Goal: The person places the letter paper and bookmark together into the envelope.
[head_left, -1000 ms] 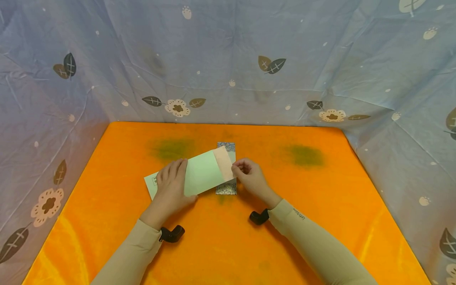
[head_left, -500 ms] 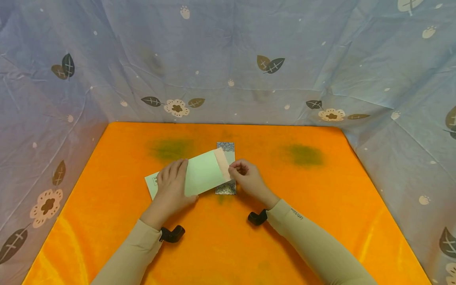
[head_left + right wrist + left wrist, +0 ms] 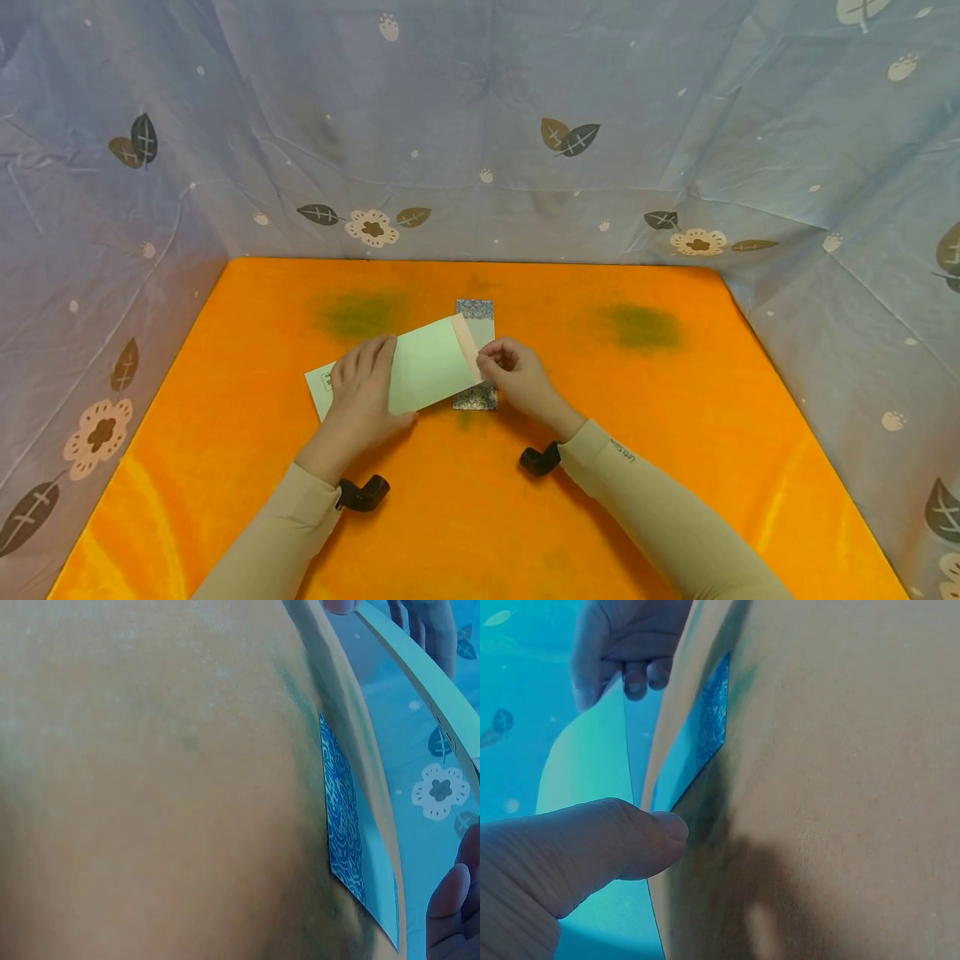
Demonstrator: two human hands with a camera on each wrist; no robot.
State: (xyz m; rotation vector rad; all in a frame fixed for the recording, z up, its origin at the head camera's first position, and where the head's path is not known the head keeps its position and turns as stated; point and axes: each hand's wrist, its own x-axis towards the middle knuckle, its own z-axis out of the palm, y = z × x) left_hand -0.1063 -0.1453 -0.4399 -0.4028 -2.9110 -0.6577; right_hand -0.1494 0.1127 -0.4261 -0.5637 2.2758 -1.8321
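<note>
A pale green envelope (image 3: 431, 362) is held tilted above the table, its right end raised toward the upper right. My left hand (image 3: 360, 400) grips it across the left part, fingers over the far edge and thumb at the near edge. A narrow beige paper strip (image 3: 467, 343) shows at the envelope's right end. My right hand (image 3: 521, 379) pinches that end between thumb and forefinger. Partly covered below lies a flat packet (image 3: 475, 398) with blue-silver patterned ends and a plain pale middle. In the left wrist view, the envelope (image 3: 592, 769) stands off the table surface.
An orange cloth (image 3: 637, 517) with dark greenish patches covers the table. Grey-blue curtains (image 3: 465, 92) printed with leaves and flowers enclose the back and both sides. A black wrist camera (image 3: 363, 493) sits at the left cuff, another black camera (image 3: 540, 460) at the right.
My right hand has moved slightly left, and the visible beige strip at the envelope's end has become narrower. The left hand and the patterned packet have stayed in place.
</note>
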